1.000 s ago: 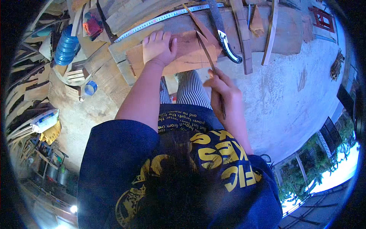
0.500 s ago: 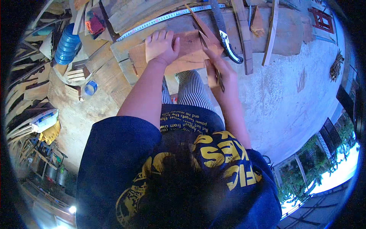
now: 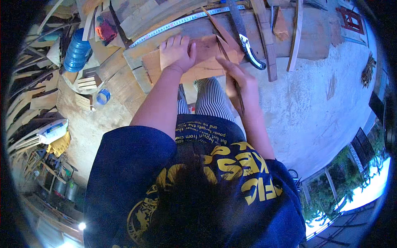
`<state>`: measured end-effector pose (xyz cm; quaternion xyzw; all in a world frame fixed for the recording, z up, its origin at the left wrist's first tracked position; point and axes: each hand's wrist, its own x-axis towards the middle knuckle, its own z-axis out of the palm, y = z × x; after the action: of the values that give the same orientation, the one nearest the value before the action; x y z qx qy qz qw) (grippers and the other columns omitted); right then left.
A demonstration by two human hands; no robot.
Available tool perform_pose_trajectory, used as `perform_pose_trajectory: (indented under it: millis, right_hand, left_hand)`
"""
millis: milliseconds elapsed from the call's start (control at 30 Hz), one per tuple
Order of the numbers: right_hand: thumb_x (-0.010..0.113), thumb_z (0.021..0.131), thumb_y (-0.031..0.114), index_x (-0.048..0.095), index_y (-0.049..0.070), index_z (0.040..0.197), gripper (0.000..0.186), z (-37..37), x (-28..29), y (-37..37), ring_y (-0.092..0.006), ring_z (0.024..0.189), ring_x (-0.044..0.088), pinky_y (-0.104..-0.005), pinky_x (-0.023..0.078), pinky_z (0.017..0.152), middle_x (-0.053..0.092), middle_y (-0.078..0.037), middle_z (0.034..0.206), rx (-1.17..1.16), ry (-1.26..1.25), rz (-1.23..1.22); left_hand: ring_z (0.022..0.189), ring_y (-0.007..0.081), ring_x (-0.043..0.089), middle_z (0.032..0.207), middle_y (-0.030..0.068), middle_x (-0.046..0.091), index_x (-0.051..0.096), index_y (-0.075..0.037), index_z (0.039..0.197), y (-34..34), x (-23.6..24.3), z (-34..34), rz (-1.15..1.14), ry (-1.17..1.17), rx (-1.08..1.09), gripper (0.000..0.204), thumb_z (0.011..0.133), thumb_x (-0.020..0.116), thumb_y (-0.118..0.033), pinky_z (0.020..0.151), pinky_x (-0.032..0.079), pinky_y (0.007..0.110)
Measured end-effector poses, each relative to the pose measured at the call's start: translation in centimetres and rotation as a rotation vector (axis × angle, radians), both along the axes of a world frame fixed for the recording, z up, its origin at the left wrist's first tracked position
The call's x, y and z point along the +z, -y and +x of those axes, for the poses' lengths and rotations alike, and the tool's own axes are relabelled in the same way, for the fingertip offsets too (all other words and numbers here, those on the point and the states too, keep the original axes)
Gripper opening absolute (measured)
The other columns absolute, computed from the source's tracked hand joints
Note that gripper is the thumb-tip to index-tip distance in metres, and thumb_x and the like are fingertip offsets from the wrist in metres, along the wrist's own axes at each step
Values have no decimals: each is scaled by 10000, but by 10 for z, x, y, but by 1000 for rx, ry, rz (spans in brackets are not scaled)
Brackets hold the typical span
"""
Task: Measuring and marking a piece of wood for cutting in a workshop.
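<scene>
A reddish-brown wooden board point(image 3: 206, 68) lies on a worktop in front of me, its near edge above my striped trouser legs. My left hand point(image 3: 177, 53) rests flat on top of it, fingers stretched out and thumb apart. In my right hand point(image 3: 240, 78), fingers wrapped round, is a long, thin, dark pointed tool point(image 3: 240, 102) that looks like a file. It slants across the board's right end, one end pointing away and the other sticking out below my hand. Its exact contact with the wood is hard to make out.
A measuring tape point(image 3: 178, 23) stretches out beyond the board. To the right lie a handsaw point(image 3: 249, 51) with a black and white handle and several wood strips point(image 3: 295, 37). A blue water bottle point(image 3: 77, 51), a tape roll point(image 3: 103, 96) and stacked timber point(image 3: 43, 101) are on the left.
My right hand has drawn the tool slightly back toward me, so more of it shows below the hand. My left hand stays on the board. The whole view has shifted a little.
</scene>
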<state>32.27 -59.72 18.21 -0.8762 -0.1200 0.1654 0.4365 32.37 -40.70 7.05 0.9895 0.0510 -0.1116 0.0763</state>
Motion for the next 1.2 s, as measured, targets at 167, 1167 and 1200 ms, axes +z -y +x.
perform_pose_trajectory:
  millis: [167, 1167, 1200]
  right_hand:
    - [545, 737, -22, 622, 72, 1015, 304, 4, 3, -5, -396, 841, 583, -425, 474, 721, 589, -197, 921, 41, -10, -33]
    - [535, 716, -35, 586, -7, 795, 98, 13, 53, 2, -391, 741, 558, -418, 445, 656, 526, -194, 794, 77, -44, -41]
    - [535, 715, -38, 583, -8, 794, 97, 9, 50, 5, -395, 744, 556, -422, 445, 661, 525, -196, 801, 63, -47, -3]
  left_hand:
    - [1106, 224, 483, 1153, 79, 544, 532, -112, 1144, 1, 7, 4, -16, -45, -3, 402, 865, 444, -388, 933, 334, 408]
    - [1066, 217, 498, 1047, 52, 580, 576, -140, 1035, -1, -6, -3, 6, 86, 1, 344, 872, 430, -405, 915, 321, 415]
    - [1069, 218, 497, 1052, 53, 578, 577, -138, 1034, -2, -5, -3, 3, 78, -1, 346, 872, 430, -406, 914, 325, 413]
